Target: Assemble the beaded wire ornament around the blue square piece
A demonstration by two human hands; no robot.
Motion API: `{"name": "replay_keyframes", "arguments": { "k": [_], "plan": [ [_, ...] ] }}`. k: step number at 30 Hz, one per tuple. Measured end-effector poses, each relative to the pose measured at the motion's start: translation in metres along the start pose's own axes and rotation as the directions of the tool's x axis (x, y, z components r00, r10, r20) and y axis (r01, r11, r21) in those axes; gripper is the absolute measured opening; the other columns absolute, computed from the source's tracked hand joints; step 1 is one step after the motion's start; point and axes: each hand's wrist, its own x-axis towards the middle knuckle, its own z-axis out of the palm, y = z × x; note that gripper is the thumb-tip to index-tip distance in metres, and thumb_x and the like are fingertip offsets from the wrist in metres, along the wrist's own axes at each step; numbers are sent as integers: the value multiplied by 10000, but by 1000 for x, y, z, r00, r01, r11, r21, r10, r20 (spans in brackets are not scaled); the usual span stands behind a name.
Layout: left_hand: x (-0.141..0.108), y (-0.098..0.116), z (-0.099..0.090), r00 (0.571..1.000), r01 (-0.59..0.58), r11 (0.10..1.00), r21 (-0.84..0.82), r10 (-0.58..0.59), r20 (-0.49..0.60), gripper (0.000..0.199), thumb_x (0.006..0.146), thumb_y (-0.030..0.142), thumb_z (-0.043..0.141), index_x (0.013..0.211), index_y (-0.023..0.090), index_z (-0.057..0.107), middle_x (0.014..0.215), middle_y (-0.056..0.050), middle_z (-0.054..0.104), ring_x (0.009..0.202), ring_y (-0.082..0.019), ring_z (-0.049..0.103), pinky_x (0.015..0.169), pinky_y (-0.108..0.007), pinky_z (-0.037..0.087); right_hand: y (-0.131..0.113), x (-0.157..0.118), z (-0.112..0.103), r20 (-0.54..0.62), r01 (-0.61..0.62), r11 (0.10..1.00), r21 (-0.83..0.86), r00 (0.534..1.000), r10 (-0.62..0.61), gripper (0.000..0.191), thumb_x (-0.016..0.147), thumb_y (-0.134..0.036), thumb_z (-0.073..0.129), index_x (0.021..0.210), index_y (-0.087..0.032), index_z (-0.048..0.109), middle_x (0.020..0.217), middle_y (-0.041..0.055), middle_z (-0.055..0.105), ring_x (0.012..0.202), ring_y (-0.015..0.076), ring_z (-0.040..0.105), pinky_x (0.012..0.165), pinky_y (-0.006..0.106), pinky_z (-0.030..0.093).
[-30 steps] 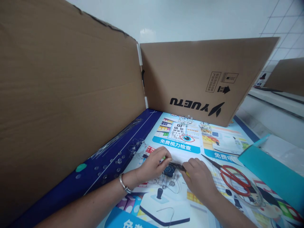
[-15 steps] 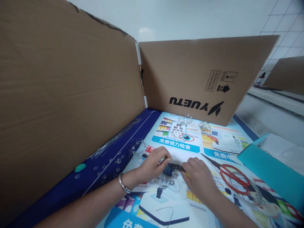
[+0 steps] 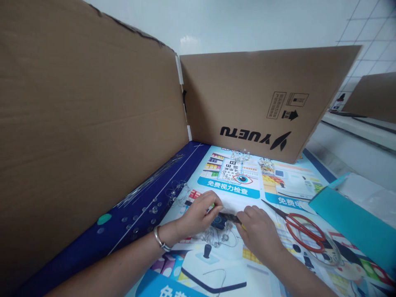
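In the middle of the head view my left hand is closed in a pinch on thin wire, hard to make out at the fingertips. My right hand wraps round the yellow handle of a pair of pliers. The dark jaws point left and reach close to my left fingertips. Below them hangs or lies a tangle of wire with clear beads; I cannot tell which. Right of my right hand lie red-handled scissors, blades toward the upper left.
Clear loose beads and a bundle of straight wires lie on the blue strip at left. Beaded wire clusters rest by the cardboard panel. A teal box stands at right, near a clear coil.
Both hands keep nearly the same place and grip. The beaded wire tangle beneath the pliers has shifted slightly.
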Motion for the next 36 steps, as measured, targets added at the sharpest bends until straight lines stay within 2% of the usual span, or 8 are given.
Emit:
{"name": "replay_keyframes", "arguments": {
  "k": [13, 36],
  "plan": [
    [0, -3, 2, 1000, -3, 1000, 15, 3, 3, 106, 860, 186, 407, 771, 165, 461, 775, -40, 507, 751, -149, 459, 703, -289, 381, -2, -2, 0, 62, -59, 994, 96, 997, 53, 87, 808, -274, 530, 783, -197, 561, 780, 49, 535, 761, 186, 471, 669, 295, 323],
    [-1, 0, 2, 1000, -7, 999, 36, 6, 16, 110, 854, 162, 401, 754, 168, 447, 765, -34, 503, 729, -143, 452, 682, -281, 373, -6, -1, -4, 113, -62, 998, 25, 992, 59, 37, 789, -231, 526, 786, -215, 560, 779, 36, 549, 764, 189, 469, 657, 292, 290]
  ]
}}
